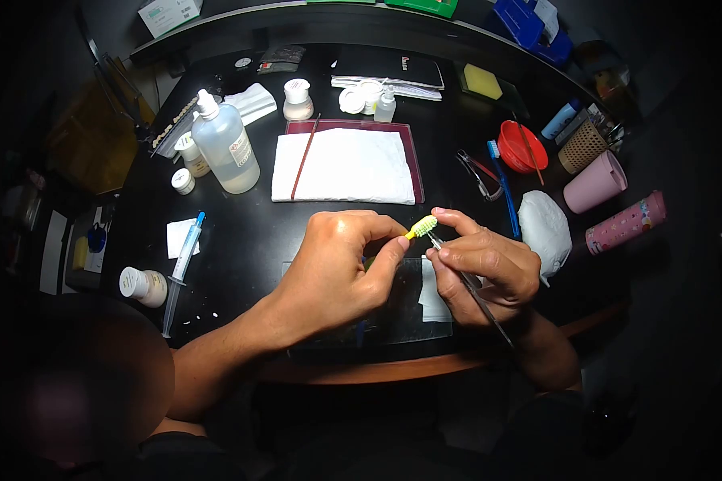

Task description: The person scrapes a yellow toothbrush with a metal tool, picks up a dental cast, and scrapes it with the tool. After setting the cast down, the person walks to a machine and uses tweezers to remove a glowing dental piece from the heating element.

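Note:
Between the thumb and forefinger of my left hand (337, 260), a yellow toothbrush (423, 228) is pinched close to its head, pale green bristles exposed. Most of its handle is hidden behind that hand. My right hand (493, 268) grips a thin metal instrument (485, 306) like a pen, its tip right at the bristles and its shaft slanting down to the right. The right forefinger reaches up beside the brush head. Below both hands lies a clear glass slab (393, 335), with a white paper strip (433, 301) at its right side.
Ahead, a folded white towel (353, 164) bears a thin brush (306, 156). Left stand a large squeeze bottle (231, 156), a jar (144, 286) and a blue syringe (184, 260). Right are a red bowl (525, 148), a blue toothbrush (505, 188), a white bundle (545, 228) and a pink cup (595, 183).

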The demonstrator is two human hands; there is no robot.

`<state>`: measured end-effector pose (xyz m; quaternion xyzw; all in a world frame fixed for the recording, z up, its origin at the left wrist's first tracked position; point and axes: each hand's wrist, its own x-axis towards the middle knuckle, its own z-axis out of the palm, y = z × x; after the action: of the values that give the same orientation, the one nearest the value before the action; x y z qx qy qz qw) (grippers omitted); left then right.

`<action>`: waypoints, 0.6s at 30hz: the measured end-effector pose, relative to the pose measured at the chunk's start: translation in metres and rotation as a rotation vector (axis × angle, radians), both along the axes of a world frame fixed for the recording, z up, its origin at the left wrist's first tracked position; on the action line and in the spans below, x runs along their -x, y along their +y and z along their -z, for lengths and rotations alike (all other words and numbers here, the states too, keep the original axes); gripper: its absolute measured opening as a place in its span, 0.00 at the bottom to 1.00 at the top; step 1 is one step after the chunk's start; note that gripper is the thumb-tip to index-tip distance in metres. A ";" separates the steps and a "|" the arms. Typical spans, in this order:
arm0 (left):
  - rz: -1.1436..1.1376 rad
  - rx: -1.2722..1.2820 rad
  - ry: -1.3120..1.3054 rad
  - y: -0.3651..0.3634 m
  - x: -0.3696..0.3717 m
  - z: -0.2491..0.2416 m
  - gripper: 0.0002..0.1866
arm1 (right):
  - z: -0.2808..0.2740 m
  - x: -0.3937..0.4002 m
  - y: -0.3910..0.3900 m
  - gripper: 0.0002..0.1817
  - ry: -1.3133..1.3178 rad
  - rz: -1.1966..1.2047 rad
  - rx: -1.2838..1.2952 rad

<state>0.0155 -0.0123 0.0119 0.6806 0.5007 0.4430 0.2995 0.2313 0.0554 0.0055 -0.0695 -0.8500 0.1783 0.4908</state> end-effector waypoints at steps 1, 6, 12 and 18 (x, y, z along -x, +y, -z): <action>0.000 0.006 -0.002 -0.001 0.000 -0.001 0.08 | 0.000 0.000 -0.001 0.10 0.013 -0.001 0.005; -0.002 -0.031 0.004 0.000 0.000 0.001 0.08 | -0.001 0.000 -0.001 0.09 -0.003 0.003 0.008; -0.003 -0.014 0.003 -0.001 0.000 -0.003 0.08 | -0.002 -0.001 -0.001 0.10 -0.001 0.005 0.008; -0.003 -0.051 -0.007 0.000 0.000 0.001 0.07 | -0.002 -0.001 -0.001 0.10 0.003 -0.002 0.010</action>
<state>0.0158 -0.0124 0.0104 0.6859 0.4893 0.4584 0.2829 0.2324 0.0546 0.0075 -0.0709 -0.8485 0.1832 0.4914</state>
